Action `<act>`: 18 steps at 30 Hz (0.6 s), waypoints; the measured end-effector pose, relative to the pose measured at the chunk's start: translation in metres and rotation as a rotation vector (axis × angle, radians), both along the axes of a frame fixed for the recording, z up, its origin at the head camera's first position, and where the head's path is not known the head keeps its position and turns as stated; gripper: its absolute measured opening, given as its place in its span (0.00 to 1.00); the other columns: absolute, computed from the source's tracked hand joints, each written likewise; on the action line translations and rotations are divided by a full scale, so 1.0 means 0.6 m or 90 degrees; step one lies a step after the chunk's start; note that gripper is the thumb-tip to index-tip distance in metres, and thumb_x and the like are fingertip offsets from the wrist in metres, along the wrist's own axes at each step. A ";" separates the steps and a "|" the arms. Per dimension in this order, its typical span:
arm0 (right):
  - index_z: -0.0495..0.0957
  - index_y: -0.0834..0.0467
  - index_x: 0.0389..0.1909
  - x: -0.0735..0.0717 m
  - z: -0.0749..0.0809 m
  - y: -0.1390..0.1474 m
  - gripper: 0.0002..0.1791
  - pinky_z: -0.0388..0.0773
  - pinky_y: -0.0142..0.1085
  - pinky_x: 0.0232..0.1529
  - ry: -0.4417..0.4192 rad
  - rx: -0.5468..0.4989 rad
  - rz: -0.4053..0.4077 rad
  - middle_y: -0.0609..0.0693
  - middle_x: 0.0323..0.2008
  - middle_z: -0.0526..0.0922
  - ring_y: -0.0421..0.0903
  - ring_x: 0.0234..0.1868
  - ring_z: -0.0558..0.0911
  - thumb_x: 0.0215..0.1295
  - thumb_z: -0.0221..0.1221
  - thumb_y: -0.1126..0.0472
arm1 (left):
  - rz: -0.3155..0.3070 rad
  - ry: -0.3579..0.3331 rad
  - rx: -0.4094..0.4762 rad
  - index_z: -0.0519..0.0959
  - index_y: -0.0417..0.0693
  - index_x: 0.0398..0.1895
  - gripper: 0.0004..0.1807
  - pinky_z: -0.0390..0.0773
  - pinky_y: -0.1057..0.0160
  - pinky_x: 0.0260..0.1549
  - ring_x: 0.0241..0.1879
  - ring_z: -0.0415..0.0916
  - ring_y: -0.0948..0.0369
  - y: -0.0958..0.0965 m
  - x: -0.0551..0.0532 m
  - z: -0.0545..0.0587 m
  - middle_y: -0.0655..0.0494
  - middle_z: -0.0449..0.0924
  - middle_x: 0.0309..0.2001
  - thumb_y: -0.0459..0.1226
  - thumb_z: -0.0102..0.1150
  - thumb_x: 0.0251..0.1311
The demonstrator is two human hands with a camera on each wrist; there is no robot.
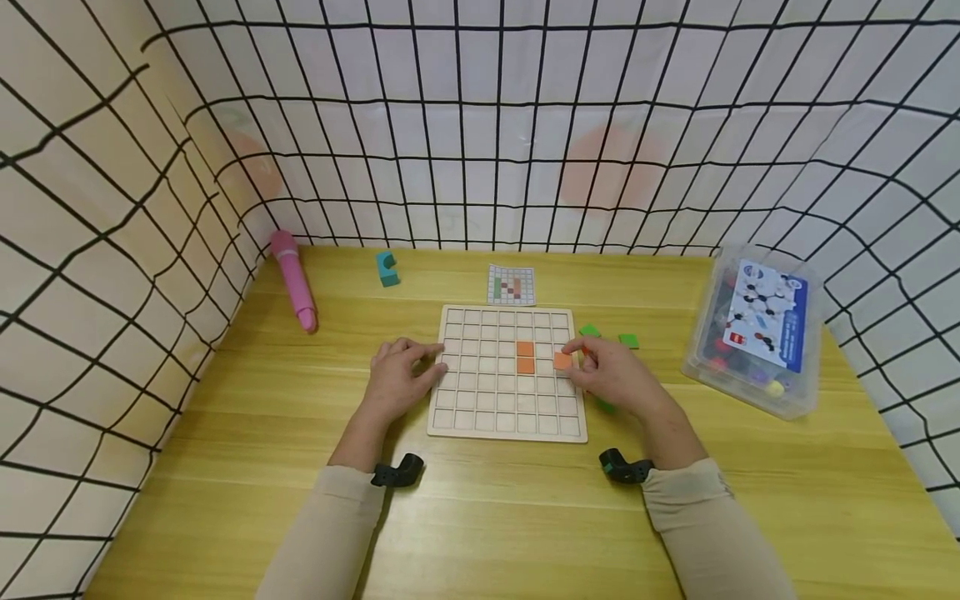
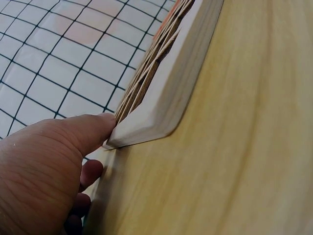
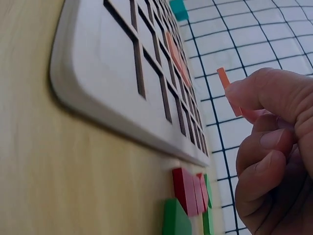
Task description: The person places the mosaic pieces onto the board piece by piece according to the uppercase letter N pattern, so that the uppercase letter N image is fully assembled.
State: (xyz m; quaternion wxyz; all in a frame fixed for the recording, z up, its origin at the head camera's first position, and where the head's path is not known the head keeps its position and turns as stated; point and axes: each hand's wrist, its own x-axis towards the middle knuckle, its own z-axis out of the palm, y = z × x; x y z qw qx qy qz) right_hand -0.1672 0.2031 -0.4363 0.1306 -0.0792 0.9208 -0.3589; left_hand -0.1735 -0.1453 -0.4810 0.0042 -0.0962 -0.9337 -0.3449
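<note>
Beige sleeves (image 1: pixel 326 529) in the foreground, stretched over a wooden table (image 1: pixel 495 525) to a gridded board (image 1: pixel 506 402) near its middle. Resting against the board's left edge: the left hand (image 1: pixel 400 379), gripping nothing, with thumb and index finger on the wood. Pinched in the right hand (image 1: pixel 618 375), over the column along the board's right edge: an orange tile (image 1: pixel 562 361). Set into squares right of centre, one behind the other: two matching tiles (image 1: pixel 526 365). Apparently caught mid-placement; seemingly called for next, lining up with a square, lowering and letting go. Visible from the head alone: a patterned card (image 1: pixel 511 286) beyond the board's far edge. Revealed only at the right wrist: red tiles (image 3: pixel 186 191) beside the board, presumably blocked from above by the hand, and the pinched tile edge-on, apparently lifted clear.
</note>
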 end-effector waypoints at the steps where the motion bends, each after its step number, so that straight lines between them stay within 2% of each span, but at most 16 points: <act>1: 0.80 0.54 0.56 0.000 0.000 -0.004 0.17 0.64 0.35 0.24 0.003 0.002 0.007 0.46 0.21 0.66 0.45 0.20 0.64 0.69 0.64 0.55 | 0.000 -0.001 0.001 0.83 0.58 0.61 0.21 0.60 0.48 0.53 0.49 0.66 0.52 0.000 0.000 0.000 0.52 0.80 0.50 0.50 0.64 0.67; 10: 0.81 0.50 0.52 0.008 -0.005 -0.042 0.14 0.61 0.34 0.26 -0.008 0.017 0.046 0.45 0.22 0.66 0.43 0.21 0.64 0.67 0.65 0.55 | 0.002 0.005 -0.004 0.83 0.58 0.61 0.21 0.60 0.49 0.52 0.49 0.67 0.52 -0.001 0.000 -0.002 0.52 0.80 0.49 0.50 0.64 0.67; 18: 0.82 0.49 0.53 0.012 -0.016 -0.066 0.14 0.62 0.34 0.26 -0.022 0.012 0.050 0.44 0.20 0.65 0.43 0.21 0.64 0.67 0.65 0.53 | 0.000 0.006 -0.003 0.83 0.58 0.61 0.21 0.60 0.49 0.52 0.50 0.67 0.51 0.000 0.000 0.000 0.52 0.80 0.50 0.50 0.64 0.67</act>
